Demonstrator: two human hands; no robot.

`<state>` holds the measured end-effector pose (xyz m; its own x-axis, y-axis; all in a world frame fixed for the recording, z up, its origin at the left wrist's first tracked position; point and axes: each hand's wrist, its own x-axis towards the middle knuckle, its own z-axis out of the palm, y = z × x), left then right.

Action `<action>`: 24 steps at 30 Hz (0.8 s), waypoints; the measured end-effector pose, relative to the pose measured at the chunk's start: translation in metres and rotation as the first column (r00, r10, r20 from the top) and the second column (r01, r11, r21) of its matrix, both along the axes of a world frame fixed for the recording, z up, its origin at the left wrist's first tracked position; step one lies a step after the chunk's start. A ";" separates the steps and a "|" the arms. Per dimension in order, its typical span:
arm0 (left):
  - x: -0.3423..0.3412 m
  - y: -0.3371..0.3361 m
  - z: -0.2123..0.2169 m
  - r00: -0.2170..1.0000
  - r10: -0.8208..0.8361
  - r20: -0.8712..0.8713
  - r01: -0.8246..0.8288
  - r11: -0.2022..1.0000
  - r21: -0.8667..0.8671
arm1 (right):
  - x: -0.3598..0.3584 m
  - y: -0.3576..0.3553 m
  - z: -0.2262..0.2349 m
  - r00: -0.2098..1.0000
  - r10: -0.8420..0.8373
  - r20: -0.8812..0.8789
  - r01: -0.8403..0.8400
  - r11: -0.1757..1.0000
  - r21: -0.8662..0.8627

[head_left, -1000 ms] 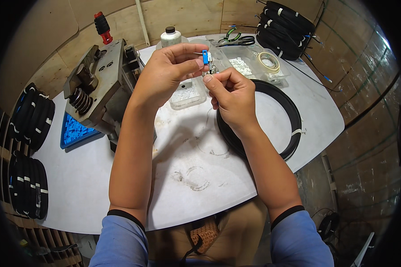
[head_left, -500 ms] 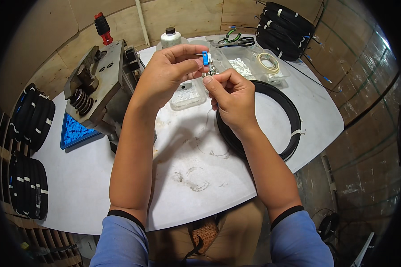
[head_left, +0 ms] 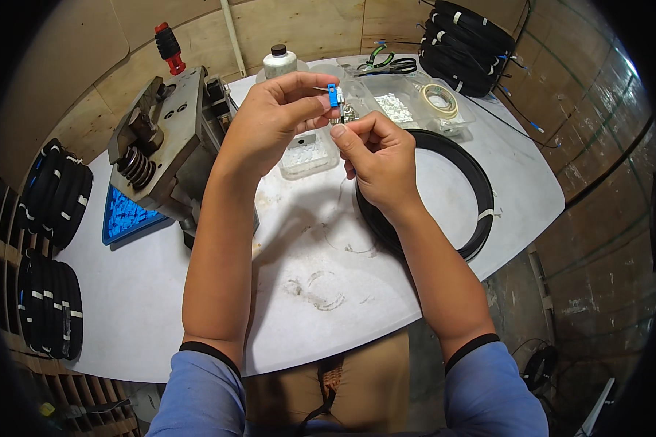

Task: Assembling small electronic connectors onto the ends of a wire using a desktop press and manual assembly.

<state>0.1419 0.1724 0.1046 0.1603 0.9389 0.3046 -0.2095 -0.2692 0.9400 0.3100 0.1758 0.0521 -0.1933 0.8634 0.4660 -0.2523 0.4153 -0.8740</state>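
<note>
Head view, looking down over a white round table [head_left: 197, 306]; left hand [head_left: 270, 120] raised above the far half of the table, thumb and forefinger pinched shut on a small blue connector [head_left: 333, 95]; connector a stubby, boxy plastic piece, bright blue, held upright at the fingertips, a thin pale stub sticking out to its left; right hand [head_left: 379, 156] just beside and below it, fingers curled, thumb and forefinger closed narrowly on something tiny and pale, too small to make out, nearly touching the connector's underside; directly beneath both hands a clear plastic tray [head_left: 306, 154] of small white parts; to the right a black cable coil [head_left: 481, 189] lying flat on the table; to the left a grey metal press [head_left: 164, 146] with a red handle, and a blue tray [head_left: 127, 217] of blue pieces beside it; further back a white spool [head_left: 278, 64], green-handled pliers [head_left: 383, 62] and a roll of tape [head_left: 439, 98].
</note>
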 end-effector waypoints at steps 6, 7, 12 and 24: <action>-0.001 0.000 0.002 1.000 0.012 0.011 -0.012 1.000 0.000 | -0.004 -0.003 -0.002 0.999 -0.023 -0.034 0.024 0.999 0.030; 0.000 -0.001 0.003 1.000 0.011 0.012 -0.011 1.000 0.000 | -0.004 -0.002 -0.003 0.999 -0.026 -0.026 0.026 0.999 0.036; 0.000 -0.001 0.003 1.000 0.017 0.008 -0.017 1.000 -0.009 | -0.004 -0.003 -0.003 0.999 -0.027 -0.033 0.028 0.999 0.034; 0.002 0.001 -0.001 1.000 0.027 -0.002 -0.027 1.000 0.002 | -0.004 -0.003 -0.003 1.000 -0.020 -0.024 0.020 0.999 0.030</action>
